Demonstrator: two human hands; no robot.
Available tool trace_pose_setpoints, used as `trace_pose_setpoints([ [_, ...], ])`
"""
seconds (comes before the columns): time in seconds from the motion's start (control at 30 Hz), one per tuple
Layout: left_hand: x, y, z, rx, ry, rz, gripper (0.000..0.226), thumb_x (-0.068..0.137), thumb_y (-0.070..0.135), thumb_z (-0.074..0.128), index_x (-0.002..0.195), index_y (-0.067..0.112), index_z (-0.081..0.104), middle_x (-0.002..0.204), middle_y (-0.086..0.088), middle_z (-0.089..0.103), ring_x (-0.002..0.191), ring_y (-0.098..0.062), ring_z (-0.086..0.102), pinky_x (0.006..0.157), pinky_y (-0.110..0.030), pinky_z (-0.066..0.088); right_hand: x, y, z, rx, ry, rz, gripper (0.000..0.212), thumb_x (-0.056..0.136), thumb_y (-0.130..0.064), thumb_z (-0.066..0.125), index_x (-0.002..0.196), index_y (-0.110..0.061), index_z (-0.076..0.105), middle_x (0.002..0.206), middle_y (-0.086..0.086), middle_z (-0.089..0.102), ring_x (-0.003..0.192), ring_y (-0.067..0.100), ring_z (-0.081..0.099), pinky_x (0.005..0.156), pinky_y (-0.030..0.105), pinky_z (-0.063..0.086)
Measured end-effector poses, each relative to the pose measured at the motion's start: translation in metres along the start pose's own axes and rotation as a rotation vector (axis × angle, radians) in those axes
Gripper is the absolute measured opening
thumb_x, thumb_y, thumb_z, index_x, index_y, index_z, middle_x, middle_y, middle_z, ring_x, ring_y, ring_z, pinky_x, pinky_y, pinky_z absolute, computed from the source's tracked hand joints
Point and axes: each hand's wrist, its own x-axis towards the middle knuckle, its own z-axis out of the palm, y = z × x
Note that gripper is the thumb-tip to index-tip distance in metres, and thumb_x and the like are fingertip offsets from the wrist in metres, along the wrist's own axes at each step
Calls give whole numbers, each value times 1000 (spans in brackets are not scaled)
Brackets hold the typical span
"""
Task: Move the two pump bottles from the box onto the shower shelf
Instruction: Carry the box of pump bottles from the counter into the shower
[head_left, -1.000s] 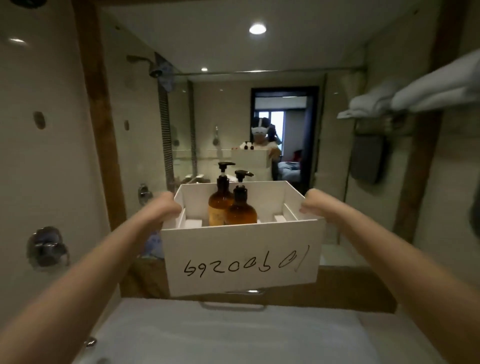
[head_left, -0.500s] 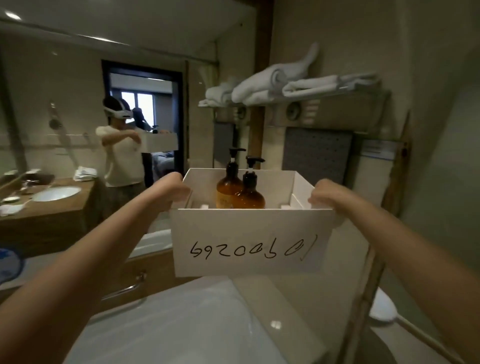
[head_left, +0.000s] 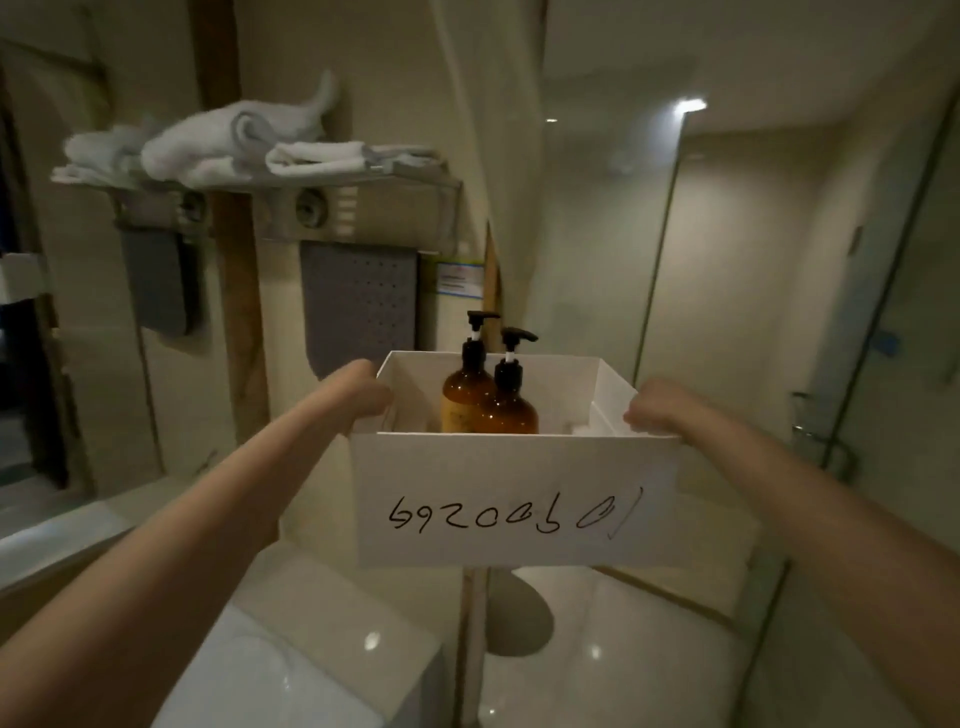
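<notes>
The two pump bottles are amber brown, each with a black pump head on a short white neck. The rear bottle (head_left: 464, 400) stands a little to the left and reaches higher. The front bottle (head_left: 511, 413) stands just beside it and covers a part of it. Both stand upright near the middle of the white box (head_left: 514, 467), and their pumps rise above its rim. The front wall of the box carries a handwritten line of digits.

You hold the box in the air before you with both hands. Your left hand (head_left: 366, 392) grips the left wall at the rim, and your right hand (head_left: 655, 410) grips the right wall in the same way. The bottles stand between your hands, and neither hand touches them.

The front wall hides the lower part of both bottles. The label on the rear bottle is too dim to read. Your fingertips are hidden behind the walls. Something small and white lies in the right inner corner; I cannot tell what it is. Behind, white towels (head_left: 223, 145) lie on a wall rack (head_left: 363, 179) at the left, and a glass door (head_left: 753, 312) stands at the right.
</notes>
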Motion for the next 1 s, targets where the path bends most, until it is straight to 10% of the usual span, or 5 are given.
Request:
trace_pose_setpoints([
  [0.27, 8, 89, 74, -9, -217, 241, 28, 77, 5, 54, 104, 2, 56, 94, -14, 55, 93, -32, 57, 72, -34, 45, -34, 98, -43, 26, 118, 306, 27, 85, -7, 55, 109, 5, 59, 71, 9, 51, 59, 20, 50, 51, 24, 39],
  [0.5, 13, 139, 116, -34, -360, 373, 10, 74, 0, 54, 68, 4, 47, 64, -7, 47, 59, -19, 47, 48, -26, 35, -58, 138, -67, 71, 170, 431, 28, 90, -5, 49, 115, 5, 57, 85, 14, 55, 60, 20, 49, 46, 23, 35],
  [1.0, 86, 171, 176, -83, -405, 483, 21, 76, 0, 53, 96, -6, 58, 105, -27, 61, 91, -36, 58, 64, -31, 38, -7, 160, -61, 178, 211, 525, 30, 90, -4, 51, 117, 8, 55, 96, 20, 54, 77, 28, 55, 51, 24, 38],
])
